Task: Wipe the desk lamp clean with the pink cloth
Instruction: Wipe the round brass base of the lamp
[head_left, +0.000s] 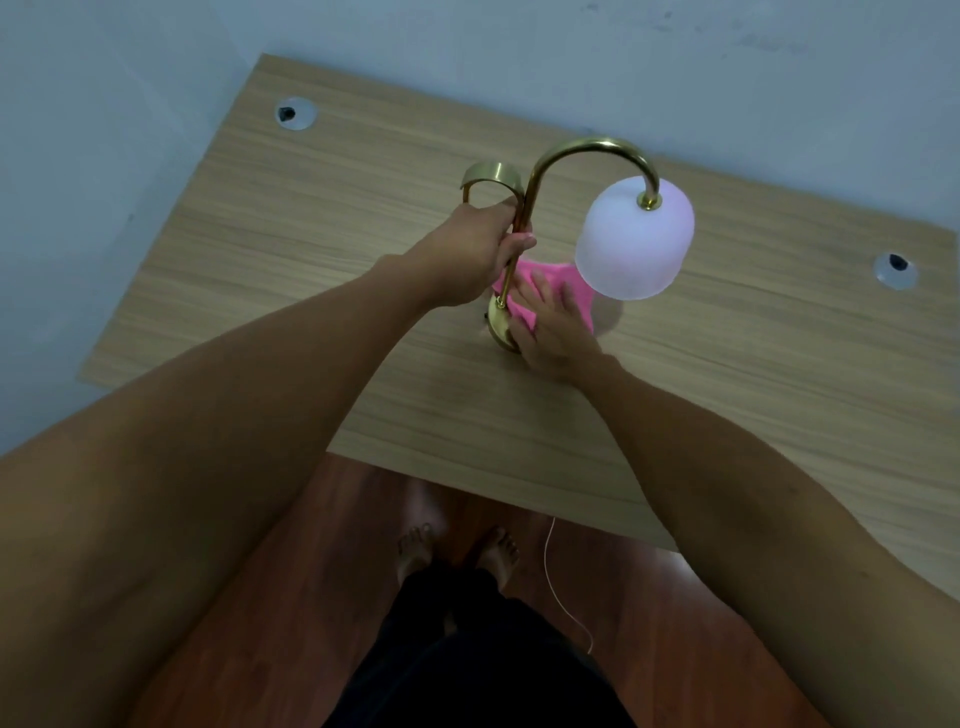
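A desk lamp stands upright in the middle of the wooden desk (727, 395). It has a curved brass stem (582, 150), a round brass base (500, 327) and a frosted white shade (635, 239) hanging at the right. My left hand (470, 254) is wrapped around the stem about halfway up. The pink cloth (576, 296) lies over the base. My right hand (550, 332) presses flat on it with fingers spread, and the cloth and hand hide most of the base.
Two round cable holes, one far left (295, 113) and one right (894, 269), are set in the desk top. A blue-grey wall runs behind the desk. A thin white cord (551, 577) hangs off the near edge above the reddish floor, by my bare feet.
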